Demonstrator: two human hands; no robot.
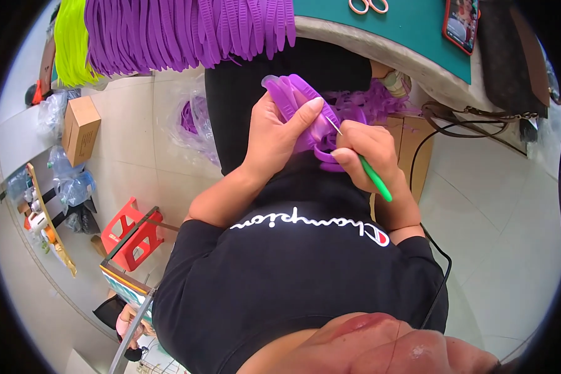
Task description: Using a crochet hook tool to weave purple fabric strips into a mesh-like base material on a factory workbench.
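Note:
Above my lap, my left hand (269, 134) is closed around a bunch of purple rubber straps (285, 100), its thumb pressing on them. Their ridged ends stick up past the fingers, and loops hang down between my hands. My right hand (371, 148) grips a slim tool with a green handle (376, 179). The tool's thin metal tip points up and left, close to the straps by my left thumb; whether it touches them I cannot tell.
More purple straps (187, 31) hang over the table edge beside yellow-green ones (71, 43). Scissors (360, 10) and a phone (453, 32) lie on the green mat (405, 34). Purple scraps (380, 103) are heaped below the table. A red stool (123, 255) stands left; a black cable (445, 255) runs right.

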